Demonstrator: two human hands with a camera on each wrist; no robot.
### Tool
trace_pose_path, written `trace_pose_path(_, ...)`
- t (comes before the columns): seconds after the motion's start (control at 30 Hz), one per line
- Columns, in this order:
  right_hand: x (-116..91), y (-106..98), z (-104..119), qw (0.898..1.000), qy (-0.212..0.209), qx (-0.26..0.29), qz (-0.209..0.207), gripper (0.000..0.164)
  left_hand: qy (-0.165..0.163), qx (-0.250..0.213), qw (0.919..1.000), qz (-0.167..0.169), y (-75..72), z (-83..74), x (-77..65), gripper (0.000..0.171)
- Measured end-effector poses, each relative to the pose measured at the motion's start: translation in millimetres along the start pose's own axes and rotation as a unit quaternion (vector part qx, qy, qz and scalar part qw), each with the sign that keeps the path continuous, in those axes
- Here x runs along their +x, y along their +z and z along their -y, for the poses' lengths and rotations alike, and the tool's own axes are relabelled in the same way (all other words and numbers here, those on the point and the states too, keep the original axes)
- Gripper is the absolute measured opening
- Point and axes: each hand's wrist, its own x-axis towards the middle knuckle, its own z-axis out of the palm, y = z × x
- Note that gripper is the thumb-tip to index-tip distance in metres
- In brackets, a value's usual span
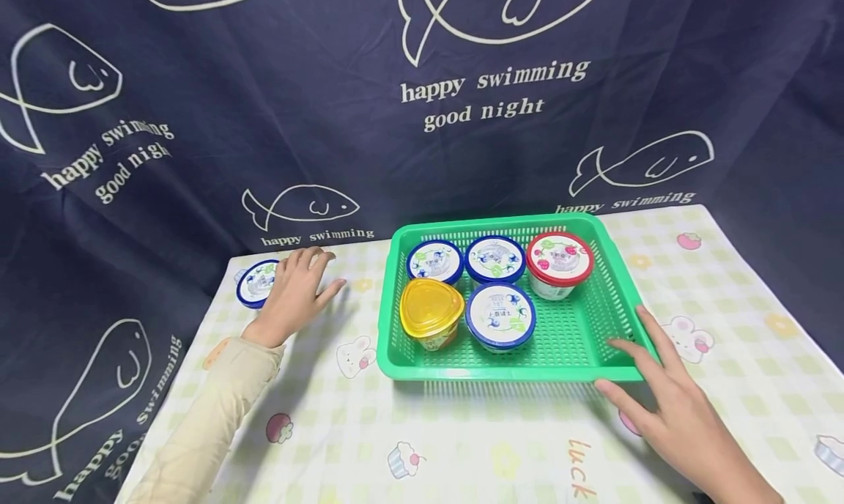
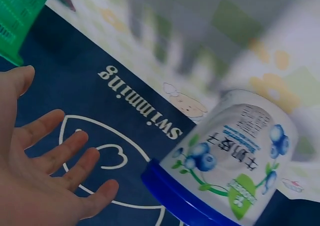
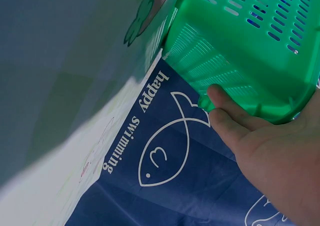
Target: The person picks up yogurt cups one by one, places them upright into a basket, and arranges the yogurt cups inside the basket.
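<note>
At the left end of the table, a tub with a blue lid point(image 1: 256, 284) and blueberry print stands partly hidden by my left hand point(image 1: 297, 288). In the left wrist view that tub point(image 2: 230, 161) is beside the spread fingers, with a gap between them. My right hand point(image 1: 679, 405) holds the near right corner of a green basket point(image 1: 501, 373), one finger reaching over the rim and the thumb at the front edge. In the right wrist view, fingers point(image 3: 230, 128) lie at the basket's rim. Inside are blue-lidded tubs point(image 1: 501, 315), a red-lidded tub point(image 1: 560, 258) and a yellow-lidded cup point(image 1: 431, 310).
A pale checked tablecloth point(image 1: 343, 445) with cartoon prints covers the table. Behind it hangs a dark blue curtain point(image 1: 330, 123) with white fish and lettering, close to the back of the basket.
</note>
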Motion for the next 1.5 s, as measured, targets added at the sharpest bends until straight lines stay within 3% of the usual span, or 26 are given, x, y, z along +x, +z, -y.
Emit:
trace_pose_path(0.3,-1.0,-0.5,0.6,1.000,0.001,-0.001,-0.001,0.058,-0.027,0.009,0.9996,-0.007,-2.0,17.8,1.1,0.049)
trace_pose_path(0.53,0.1,2.1,1.1,1.000,0.002,0.000,0.003,0.059,-0.067,0.007,0.9976,0.012,-5.4,31.7,-1.6,0.051)
trace_pose_path(0.7,-0.3,2.0,1.2,1.000,0.003,-0.002,0.002,0.059,-0.082,0.006,0.9966,0.008,-7.7,39.1,-2.8,0.052)
trace_pose_path(1.5,-0.5,1.9,1.1,1.000,0.001,-0.001,0.000,0.058,-0.146,-0.018,0.9876,0.055,-7.6,61.0,-14.6,0.070)
